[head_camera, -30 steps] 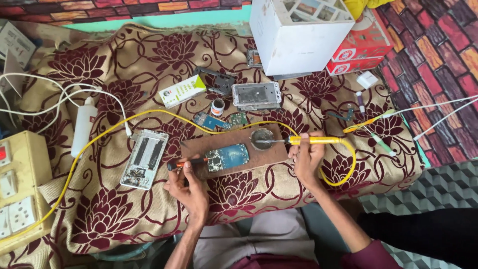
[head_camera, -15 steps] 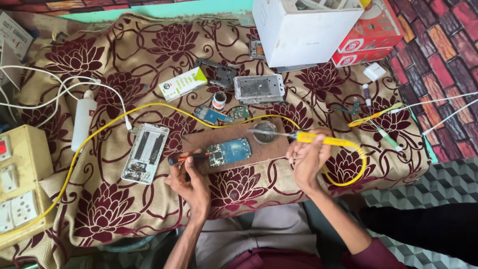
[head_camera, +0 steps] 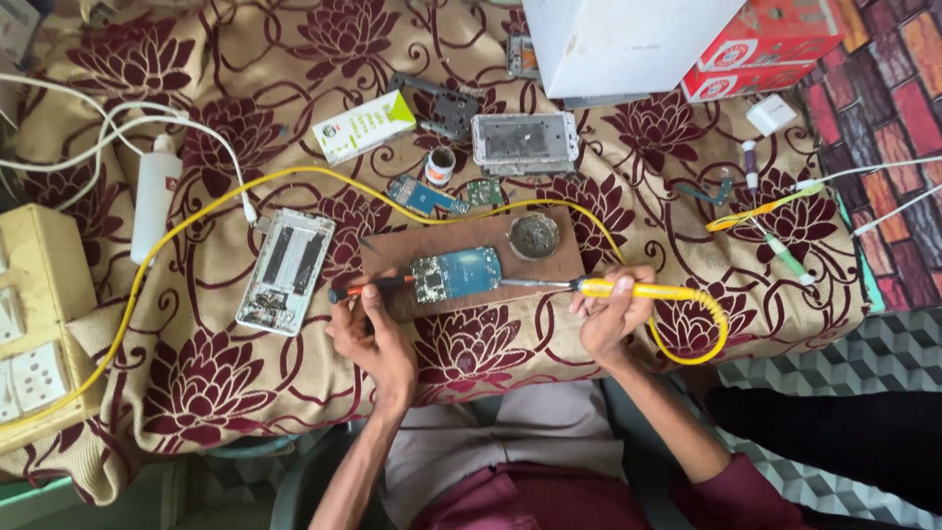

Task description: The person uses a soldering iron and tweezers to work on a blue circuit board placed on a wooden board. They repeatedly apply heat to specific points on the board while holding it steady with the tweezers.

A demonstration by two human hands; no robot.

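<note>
Since the earlier frame our right hand (head_camera: 608, 314) has slid its yellow soldering iron (head_camera: 628, 290) lower, tip now beside the blue circuit board (head_camera: 459, 273). Left to right: our left hand (head_camera: 378, 339) pinches a red-handled tool (head_camera: 368, 288) against the board, which lies on a brown wooden block (head_camera: 392, 255); right grip is closed round the handle. We judge the board light, stiff, fragile, best held by its edges. A floral cloth (head_camera: 196, 373) drapes the worktop

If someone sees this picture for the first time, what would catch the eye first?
Probably the yellow soldering iron in the right hand, its tip at the blue circuit board on the brown wooden board in the middle. The left hand holds a red-handled tool against the circuit board. A yellow cable loops across the flowered cloth.
</note>
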